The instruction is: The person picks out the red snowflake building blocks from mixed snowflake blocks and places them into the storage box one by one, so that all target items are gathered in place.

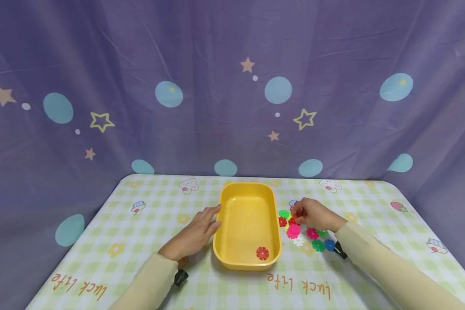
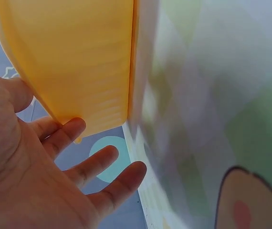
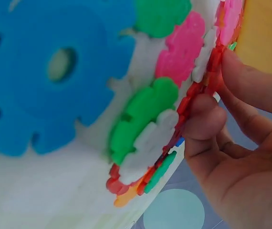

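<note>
Tray (image 1: 246, 219) with one red disc (image 1: 262, 253) inside; the remaining discs (image 1: 293, 231) lie outside, to its right. Left hand (image 1: 195, 232), fingers spread, touches the tray's side; right hand (image 1: 315, 214) pinches another red disc (image 3: 214, 76). Only the head view shows the tray's contents; the right wrist view reveals the pinch.

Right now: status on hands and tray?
Left hand touching yellow tray. Right hand pinching red piece. One red disc inside tray. Loose discs between right hand and tray.
</note>
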Tool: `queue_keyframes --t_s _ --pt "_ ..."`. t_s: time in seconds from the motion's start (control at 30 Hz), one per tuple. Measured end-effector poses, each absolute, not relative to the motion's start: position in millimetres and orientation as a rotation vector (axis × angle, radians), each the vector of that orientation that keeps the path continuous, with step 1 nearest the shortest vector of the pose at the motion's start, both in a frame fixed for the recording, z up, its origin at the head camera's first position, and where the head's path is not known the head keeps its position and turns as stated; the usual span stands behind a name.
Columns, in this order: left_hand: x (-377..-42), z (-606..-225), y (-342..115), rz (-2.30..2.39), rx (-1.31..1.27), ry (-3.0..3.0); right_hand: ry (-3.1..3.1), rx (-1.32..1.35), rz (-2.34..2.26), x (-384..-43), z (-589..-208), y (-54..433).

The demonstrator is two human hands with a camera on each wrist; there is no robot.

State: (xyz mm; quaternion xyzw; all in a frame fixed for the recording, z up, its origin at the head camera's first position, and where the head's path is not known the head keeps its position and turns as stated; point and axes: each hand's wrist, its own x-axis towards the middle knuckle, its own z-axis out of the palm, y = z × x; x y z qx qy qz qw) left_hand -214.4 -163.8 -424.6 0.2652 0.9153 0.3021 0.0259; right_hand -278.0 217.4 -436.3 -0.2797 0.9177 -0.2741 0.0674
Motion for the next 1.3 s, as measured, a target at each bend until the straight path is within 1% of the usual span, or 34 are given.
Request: queue_keyframes --t_s 0.13,0.23,0.33,0.47,0.63,0.9,1.13,1.3 --pt "-215 -424 -163 0.940 0.801 2.818 2.696 -0.828 -0.893 -278 -431 217" --pt "-215 -423 -164 0.941 0.798 2.812 2.658 -0.863 -0.970 -277 -420 216" --pt "-214 -423 -164 0.942 0.796 2.810 2.641 -0.975 -1.045 -272 -405 209" --pt "-213 -422 -165 0.944 0.787 2.808 2.613 -1.192 -1.081 -260 -385 187" --pt "-213 -422 -165 0.942 0.779 2.809 2.532 -1.373 -0.909 -247 -379 149" --pt "-213 -425 -163 0.940 0.782 2.801 2.542 -1.296 -0.608 -252 -396 109" --pt "-214 -424 -162 0.940 0.786 2.822 2.708 -1.120 -0.449 -247 -400 94" --pt "-214 -425 -163 0.933 0.768 2.826 2.771 -1.082 -0.404 -245 -403 91"
